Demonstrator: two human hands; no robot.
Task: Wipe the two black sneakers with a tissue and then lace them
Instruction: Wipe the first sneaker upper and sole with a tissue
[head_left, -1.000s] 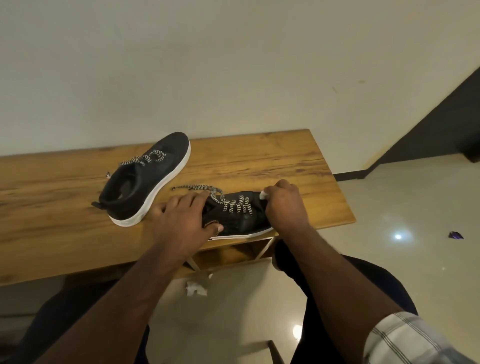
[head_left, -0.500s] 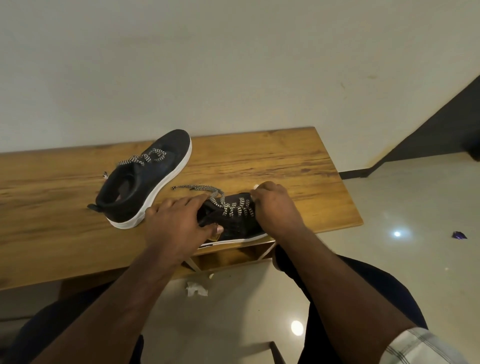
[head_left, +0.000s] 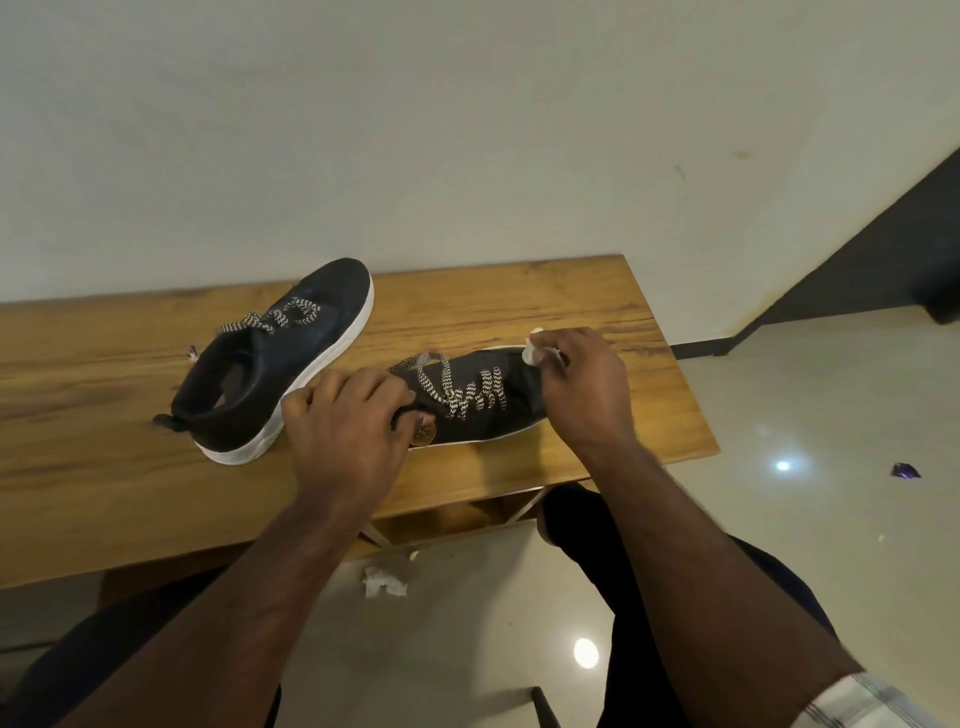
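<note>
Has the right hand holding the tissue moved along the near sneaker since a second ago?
Yes. The right hand with the tissue slid from the laces toward the near sneaker's toe.

No text legible — labels, brands, none

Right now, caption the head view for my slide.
Left hand grips the near sneaker while right hand wipes its toe with a tissue.
</note>
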